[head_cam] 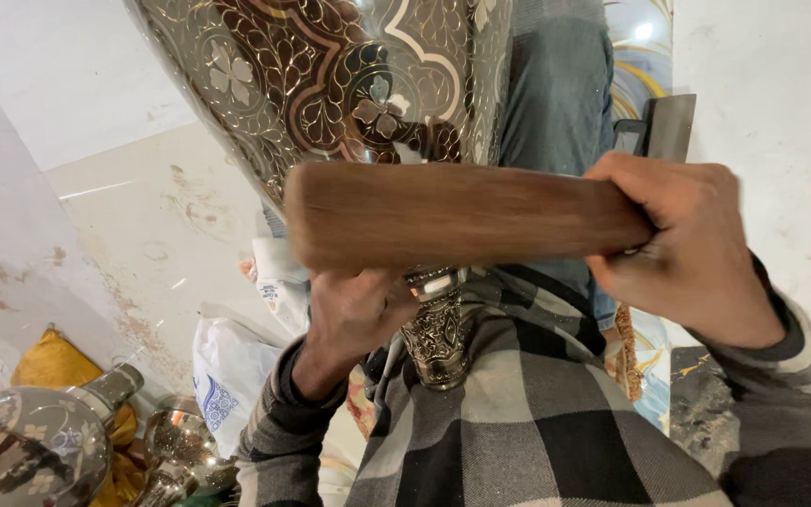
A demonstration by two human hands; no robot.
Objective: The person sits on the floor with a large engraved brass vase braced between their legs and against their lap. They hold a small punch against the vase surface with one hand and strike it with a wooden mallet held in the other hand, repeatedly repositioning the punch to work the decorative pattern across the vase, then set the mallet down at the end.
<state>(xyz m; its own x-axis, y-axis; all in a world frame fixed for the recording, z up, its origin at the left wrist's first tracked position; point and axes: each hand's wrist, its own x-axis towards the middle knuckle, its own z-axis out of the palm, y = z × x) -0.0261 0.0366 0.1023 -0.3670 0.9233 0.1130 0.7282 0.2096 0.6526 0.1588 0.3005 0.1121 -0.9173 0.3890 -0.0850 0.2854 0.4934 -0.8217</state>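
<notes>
A large engraved metal vase (pixel 330 75) with floral patterns in silver and dark red fills the top middle; its ornate narrow neck (pixel 436 343) rests against my checked lap. My left hand (pixel 354 314) is closed around the vase near the neck, below the wooden block. My right hand (pixel 692 244) grips one end of a brown wooden block (pixel 462 214), held level across the vase just above the left hand. The block is slightly blurred.
Several shiny engraved metal vessels (pixel 39 451) lie at the lower left on a yellow cloth (pixel 53 361). A white plastic bag (pixel 227 371) sits beside them. White walls stand left and right. A flat metal tool (pixel 668 127) leans at the upper right.
</notes>
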